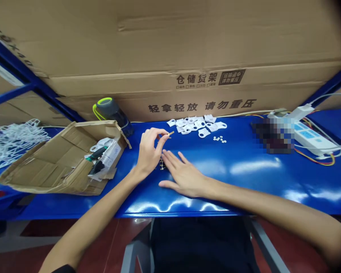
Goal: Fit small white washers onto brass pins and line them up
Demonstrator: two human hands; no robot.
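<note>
My left hand (151, 148) is raised a little above the blue table, thumb and index finger pinching a small brass-coloured metal strip (171, 133). A whitish spot shows at the fingertips beside the strip, too small to make out. My right hand (184, 173) lies palm down on the table with its fingers stretched out and the thumb apart. Small metal pieces (161, 165) show between the two hands, partly hidden by the right fingers. Beyond the hands is a loose pile of white plastic parts with round holes (191, 124). Several tiny white pieces (219, 139) lie to its right.
An open cardboard box (53, 163) on the left holds a green-and-black handled tool (98, 153) and white parts. Behind it stands a dark bottle (113, 112). White cords (14, 140) lie far left. A power strip (307, 134) with cables and a blurred dark object (272, 136) are at right.
</note>
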